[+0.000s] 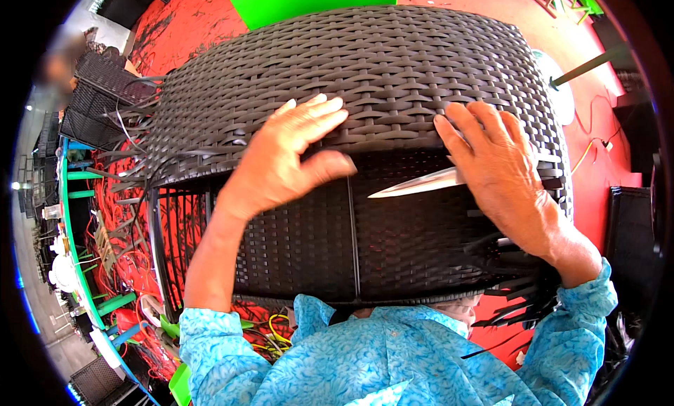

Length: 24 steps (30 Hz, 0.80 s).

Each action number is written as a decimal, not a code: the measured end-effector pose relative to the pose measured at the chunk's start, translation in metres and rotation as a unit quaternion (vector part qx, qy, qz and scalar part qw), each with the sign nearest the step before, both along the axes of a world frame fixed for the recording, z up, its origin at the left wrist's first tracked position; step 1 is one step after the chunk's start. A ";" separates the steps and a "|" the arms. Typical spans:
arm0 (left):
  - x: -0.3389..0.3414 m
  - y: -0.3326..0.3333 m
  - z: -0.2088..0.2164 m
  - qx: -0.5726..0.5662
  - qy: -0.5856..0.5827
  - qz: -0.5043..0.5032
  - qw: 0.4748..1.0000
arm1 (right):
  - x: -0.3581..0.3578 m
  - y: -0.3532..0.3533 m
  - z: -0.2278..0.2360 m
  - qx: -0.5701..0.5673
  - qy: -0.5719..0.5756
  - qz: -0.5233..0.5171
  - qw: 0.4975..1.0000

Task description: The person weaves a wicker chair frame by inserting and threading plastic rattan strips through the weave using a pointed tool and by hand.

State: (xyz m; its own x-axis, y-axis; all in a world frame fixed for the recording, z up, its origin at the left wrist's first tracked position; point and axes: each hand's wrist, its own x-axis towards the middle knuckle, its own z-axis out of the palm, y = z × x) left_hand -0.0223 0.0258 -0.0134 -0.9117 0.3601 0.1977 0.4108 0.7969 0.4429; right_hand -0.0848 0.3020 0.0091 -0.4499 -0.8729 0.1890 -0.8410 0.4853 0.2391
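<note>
In front of me lies a dark brown woven rattan-style piece of furniture point(393, 69), its strips crossing in a close weave over a frame. My left hand point(288, 150) is open at the near edge of the upper weave, fingers spread and thumb apart, holding nothing. My right hand point(495, 160) rests at the same edge farther right, fingertips on the strips. From under its palm a pointed metal blade, seemingly a knife point(418, 183), sticks out to the left; the hand hides its handle. Loose strip ends point(130, 153) hang out at the left side.
A bright green block-like surface point(316, 0) stands beyond the weave. Scraps and cords lie on the red floor point(593, 143). At left are a green-legged rack point(84, 174) and another woven piece point(105, 90) beside a blurred person. A pole on a round white base point(562, 83) stands right.
</note>
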 end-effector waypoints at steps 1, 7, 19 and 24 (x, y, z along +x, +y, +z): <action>-0.006 -0.011 0.002 0.116 -0.077 0.032 0.990 | -0.003 0.009 -0.003 0.007 -0.013 0.013 1.000; -0.094 0.040 -0.040 -0.121 0.125 0.111 0.979 | 0.009 0.005 -0.011 -0.026 -0.068 -0.012 0.997; -0.105 0.051 -0.033 -0.221 0.145 0.132 0.955 | 0.014 0.003 -0.026 -0.074 -0.017 0.007 0.997; -0.106 0.072 -0.029 -0.169 0.046 0.193 0.965 | 0.022 0.003 -0.046 -0.081 0.055 0.037 0.995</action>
